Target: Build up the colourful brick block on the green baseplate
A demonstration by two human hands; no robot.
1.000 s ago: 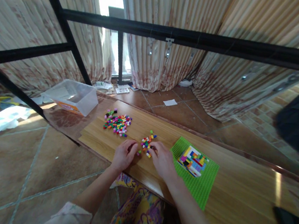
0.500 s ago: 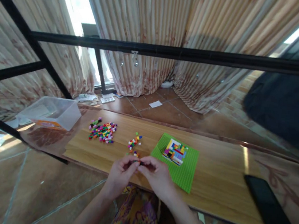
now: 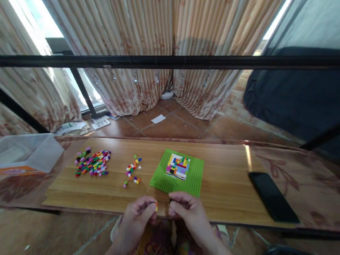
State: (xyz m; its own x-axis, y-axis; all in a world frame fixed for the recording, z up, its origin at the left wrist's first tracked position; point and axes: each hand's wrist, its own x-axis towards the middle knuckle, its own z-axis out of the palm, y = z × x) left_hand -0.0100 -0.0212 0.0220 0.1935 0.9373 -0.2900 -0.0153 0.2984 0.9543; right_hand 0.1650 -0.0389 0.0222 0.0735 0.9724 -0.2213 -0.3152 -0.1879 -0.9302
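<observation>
Near the board's front edge, my left hand pinches a small orange-yellow toy brick between thumb and fingertips. Just to its right, my right hand is closed on a small dark toy brick, mostly covered by the fingers. The two hands are apart. Beyond my right hand lies a green baseplate, bearing a square build of mixed-colour bricks on white. A small group of loose bricks lies left of the baseplate, and a larger pile of bricks sits farther left.
A wooden board carries the bricks and baseplate. At its right lies a black phone. On the left stands a translucent plastic bin. A black metal bar crosses in front of the curtains.
My hands have moved apart from where they met; each now holds a separate small brick. The camera view has turned to the right.
</observation>
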